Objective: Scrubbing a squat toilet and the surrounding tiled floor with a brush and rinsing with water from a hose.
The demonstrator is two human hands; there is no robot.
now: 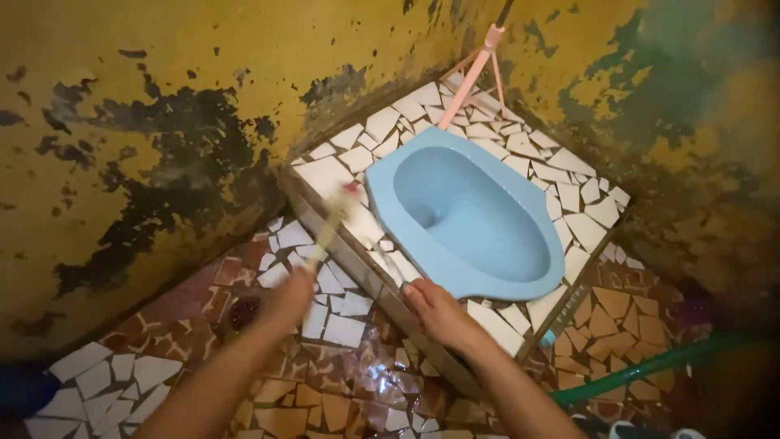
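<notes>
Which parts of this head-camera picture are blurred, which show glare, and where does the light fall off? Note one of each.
Head view: the left hand and the brush it holds are smeared by motion blur; the right hand is sharper. Glare shines off the wet floor tiles. Light falls off towards the right corner, where the green pipe lies in dimness. The blue squat pan is evenly lit.

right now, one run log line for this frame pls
left hand: grips brush handle, blurred | right hand: on tiled platform edge | blue squat pan: beside both hands | green hose: floor, right
</notes>
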